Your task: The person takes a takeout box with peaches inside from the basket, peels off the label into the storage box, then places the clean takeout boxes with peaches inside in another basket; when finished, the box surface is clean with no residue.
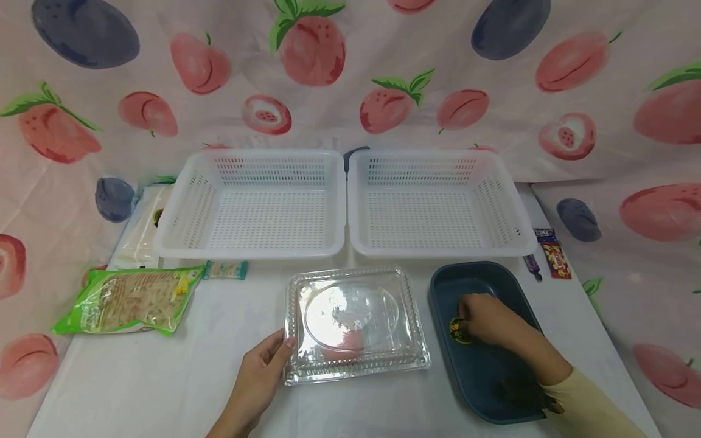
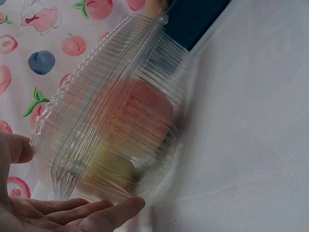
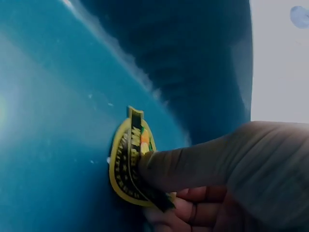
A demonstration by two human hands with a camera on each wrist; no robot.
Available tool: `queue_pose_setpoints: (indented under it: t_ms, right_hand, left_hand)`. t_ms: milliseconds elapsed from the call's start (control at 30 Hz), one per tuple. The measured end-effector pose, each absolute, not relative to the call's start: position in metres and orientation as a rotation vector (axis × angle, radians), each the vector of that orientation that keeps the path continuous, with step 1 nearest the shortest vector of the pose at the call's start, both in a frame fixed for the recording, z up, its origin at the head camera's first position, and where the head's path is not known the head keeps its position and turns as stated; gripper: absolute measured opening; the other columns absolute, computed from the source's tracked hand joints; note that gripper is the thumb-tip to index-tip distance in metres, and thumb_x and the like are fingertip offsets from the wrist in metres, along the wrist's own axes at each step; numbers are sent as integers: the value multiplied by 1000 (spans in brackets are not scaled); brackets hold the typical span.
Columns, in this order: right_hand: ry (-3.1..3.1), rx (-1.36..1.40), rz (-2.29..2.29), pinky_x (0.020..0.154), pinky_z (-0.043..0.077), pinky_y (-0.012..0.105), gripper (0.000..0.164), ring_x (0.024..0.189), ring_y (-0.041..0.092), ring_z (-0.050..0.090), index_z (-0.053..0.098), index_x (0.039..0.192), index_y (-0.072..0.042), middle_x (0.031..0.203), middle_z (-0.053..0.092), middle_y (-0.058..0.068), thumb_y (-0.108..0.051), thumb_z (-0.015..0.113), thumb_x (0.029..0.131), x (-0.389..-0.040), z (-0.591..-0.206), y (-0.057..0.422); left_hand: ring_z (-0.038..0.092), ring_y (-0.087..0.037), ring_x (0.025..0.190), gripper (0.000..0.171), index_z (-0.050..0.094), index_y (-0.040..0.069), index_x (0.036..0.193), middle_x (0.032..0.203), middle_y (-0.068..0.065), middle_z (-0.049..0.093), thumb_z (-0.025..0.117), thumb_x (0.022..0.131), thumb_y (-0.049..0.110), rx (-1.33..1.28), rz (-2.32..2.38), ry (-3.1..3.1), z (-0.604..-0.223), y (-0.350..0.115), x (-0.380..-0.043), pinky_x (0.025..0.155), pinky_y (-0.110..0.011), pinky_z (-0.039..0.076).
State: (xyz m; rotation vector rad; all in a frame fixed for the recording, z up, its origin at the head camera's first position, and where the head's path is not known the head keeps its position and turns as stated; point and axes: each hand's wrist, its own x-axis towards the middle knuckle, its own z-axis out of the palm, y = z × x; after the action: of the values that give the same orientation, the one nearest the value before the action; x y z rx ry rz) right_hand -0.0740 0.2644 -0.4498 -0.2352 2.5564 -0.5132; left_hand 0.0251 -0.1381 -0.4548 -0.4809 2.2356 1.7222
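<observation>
The left hand (image 1: 261,368) grips the near-left edge of a clear lidded container (image 1: 383,365), thumb at the rim and fingers reaching along the side below it. Inside, just beyond those fingers, a yellow-green piece (image 2: 108,169) lies nearer the hand and a larger reddish piece (image 2: 145,111) farther off – both blurred by the ribbed plastic.

The right hand (image 1: 493,322) is over a blue tray (image 1: 476,377), which stands to the right of the container. Its thumb and fingers pinch an oval black-and-yellow label (image 3: 120,169) at one edge; the label's lettering is only partly legible.

Past the left hand, farther off and to its left, a green-edged bag (image 1: 137,301) rests on the white worktop (image 1: 181,377), with a pale bag (image 1: 143,231) behind it and a small teal packet (image 1: 226,270) just beside it. Beyond both hands, two white baskets stand side by side – the left basket (image 1: 252,250) and the right basket (image 1: 443,250). Farther out and to the right of the right hand lie a red packet (image 1: 555,260) and a purple packet (image 1: 532,267).
</observation>
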Motion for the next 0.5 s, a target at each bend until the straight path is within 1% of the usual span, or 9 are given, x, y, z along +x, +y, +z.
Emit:
queue_pose_setpoints:
  t_ms: [233, 500]
  right_hand:
    - [2572, -176, -408, 55, 54, 31, 11, 66, 18, 57, 62, 89, -3, 76, 62, 6, -1, 73, 90, -73, -449, 258]
    - [2635, -138, -305, 58, 57, 36, 16, 67, 20, 60, 65, 93, 0, 78, 64, 8, -7, 79, 88, -74, -450, 259]
  left_hand:
    - [64, -40, 129, 63, 47, -13, 147, 145, -32, 57, 60, 108, 35, -469, 1760, 2211, -456, -138, 26, 96, -36, 63]
    - [65, -40, 128, 61, 48, -14, 146, 145, -32, 57, 59, 108, 33, -468, 1765, 2212, -456, -138, 26, 94, -35, 63]
